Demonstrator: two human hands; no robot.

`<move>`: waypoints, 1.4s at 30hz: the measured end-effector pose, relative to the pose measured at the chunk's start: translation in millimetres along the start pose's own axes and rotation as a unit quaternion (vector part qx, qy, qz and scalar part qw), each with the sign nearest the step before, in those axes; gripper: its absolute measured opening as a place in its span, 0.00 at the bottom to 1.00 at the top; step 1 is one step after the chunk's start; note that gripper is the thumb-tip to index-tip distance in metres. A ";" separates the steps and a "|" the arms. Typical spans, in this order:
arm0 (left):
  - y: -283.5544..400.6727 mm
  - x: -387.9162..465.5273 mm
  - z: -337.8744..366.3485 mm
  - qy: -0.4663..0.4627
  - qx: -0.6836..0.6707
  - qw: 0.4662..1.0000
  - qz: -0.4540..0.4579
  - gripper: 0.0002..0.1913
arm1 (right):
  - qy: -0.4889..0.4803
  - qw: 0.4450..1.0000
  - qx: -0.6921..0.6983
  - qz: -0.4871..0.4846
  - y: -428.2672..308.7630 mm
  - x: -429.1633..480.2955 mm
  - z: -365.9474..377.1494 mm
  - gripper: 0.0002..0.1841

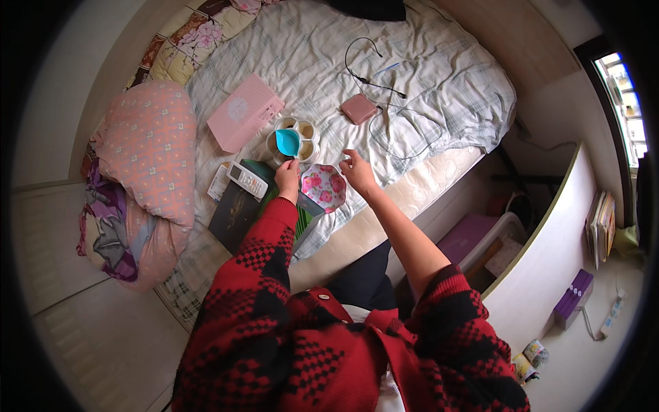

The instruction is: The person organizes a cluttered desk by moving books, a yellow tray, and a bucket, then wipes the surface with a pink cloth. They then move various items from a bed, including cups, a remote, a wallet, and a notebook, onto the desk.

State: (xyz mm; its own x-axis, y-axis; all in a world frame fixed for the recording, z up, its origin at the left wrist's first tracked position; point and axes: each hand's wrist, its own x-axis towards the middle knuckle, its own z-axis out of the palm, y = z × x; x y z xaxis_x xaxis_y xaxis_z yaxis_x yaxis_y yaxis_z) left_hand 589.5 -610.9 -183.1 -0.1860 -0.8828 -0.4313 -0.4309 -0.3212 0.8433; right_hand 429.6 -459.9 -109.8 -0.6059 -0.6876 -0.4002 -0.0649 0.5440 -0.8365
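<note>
My left hand grips the short handle of a turquoise cup-like scoop with a pointed lip. The scoop is over a white round container divided into compartments, hiding part of it. Small contents show in some compartments, too small to make out. My right hand is raised to the right, fingers apart and bent, with nothing visible in it. Between my hands lies a scalloped dish with a pink rose print. It sits by a dark green box, which my left arm partly covers.
A white remote control rests on a dark box. Behind are a pink striped box, a pink square device and a loose black cable on the plaid bedsheet. A bundled pink quilt lies left; a white panel stands right.
</note>
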 end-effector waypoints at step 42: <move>125.0 -687.9 402.5 -0.755 0.336 0.389 0.406 0.16 | 0.714 0.600 -0.319 0.167 126.1 -554.9 -365.5 0.15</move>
State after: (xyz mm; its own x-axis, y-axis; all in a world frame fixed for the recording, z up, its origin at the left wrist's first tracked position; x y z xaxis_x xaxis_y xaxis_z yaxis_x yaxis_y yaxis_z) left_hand 308.2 94.1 89.9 -0.5891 0.7732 -0.2349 0.2737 0.4644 0.8423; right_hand 467.9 166.0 143.5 -0.7014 0.3770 0.6049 0.2356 0.9236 -0.3025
